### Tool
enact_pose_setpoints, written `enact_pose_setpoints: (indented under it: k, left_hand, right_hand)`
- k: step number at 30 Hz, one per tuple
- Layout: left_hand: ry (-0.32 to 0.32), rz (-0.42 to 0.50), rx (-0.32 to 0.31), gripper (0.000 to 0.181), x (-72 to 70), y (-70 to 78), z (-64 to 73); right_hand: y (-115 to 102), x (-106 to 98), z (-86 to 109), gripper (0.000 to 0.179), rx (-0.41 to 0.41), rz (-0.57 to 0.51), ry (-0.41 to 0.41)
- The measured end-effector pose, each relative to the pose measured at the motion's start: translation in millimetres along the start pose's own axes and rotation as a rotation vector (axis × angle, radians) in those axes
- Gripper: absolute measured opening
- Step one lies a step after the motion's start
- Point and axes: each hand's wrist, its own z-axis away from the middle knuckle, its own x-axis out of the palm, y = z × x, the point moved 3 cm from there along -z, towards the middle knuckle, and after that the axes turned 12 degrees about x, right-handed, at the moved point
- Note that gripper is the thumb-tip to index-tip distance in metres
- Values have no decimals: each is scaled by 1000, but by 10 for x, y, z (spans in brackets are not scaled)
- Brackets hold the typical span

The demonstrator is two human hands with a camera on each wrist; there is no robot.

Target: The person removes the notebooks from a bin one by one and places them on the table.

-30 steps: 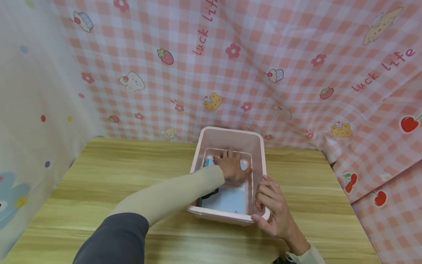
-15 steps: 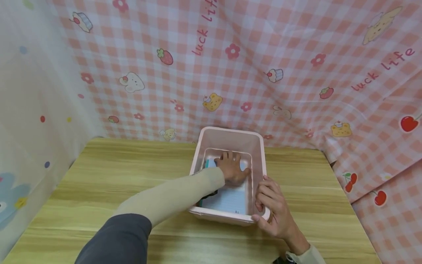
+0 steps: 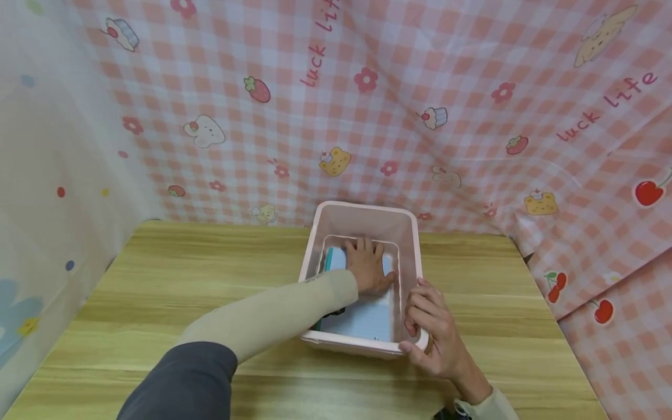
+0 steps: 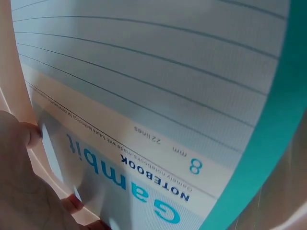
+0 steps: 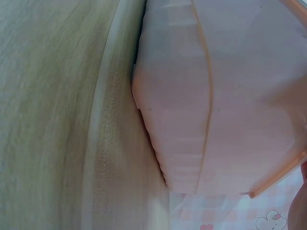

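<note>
A pale pink plastic bin (image 3: 366,209) stands on the wooden table. Flat on its floor lies a light-blue notebook (image 3: 367,321) with a teal spine. Lined cover print and the word "Gambit" show on this notebook (image 4: 144,96) in the left wrist view. Reaching into the bin, my left hand (image 3: 367,268) rests on the notebook's far part with fingers spread; fingertips appear at its edge in the left wrist view. My right hand (image 3: 433,326) grips the bin's rim at the near right corner, thumb in front. The bin's outer wall (image 5: 177,110) fills much of the right wrist view.
Behind the table (image 3: 210,262) hangs a pink checked cloth (image 3: 294,128) with printed cartoons, close to the bin's far end. A pale cloth (image 3: 79,233) covers the left side. My left forearm crosses the bin's left wall.
My left hand shifts slightly on the notebook, and more of the teal spine shows. My right hand keeps its grip on the bin. The head view turns slightly.
</note>
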Motion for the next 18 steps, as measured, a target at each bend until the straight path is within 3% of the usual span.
enact_pose_setpoints:
  k: [5,9,18]
  left_hand:
    - [19,-27,-23,84,-48,5,38]
    - [-7,-23,-39,91,-22,6,-10]
    - [4,91,-67,93,-62,10,84]
  right_hand:
    - [-5,5,6,42,-5,0,8]
    - [2,6,18,42,0,-2,6]
    - [-12,-1,-1,43,-6,-1,5]
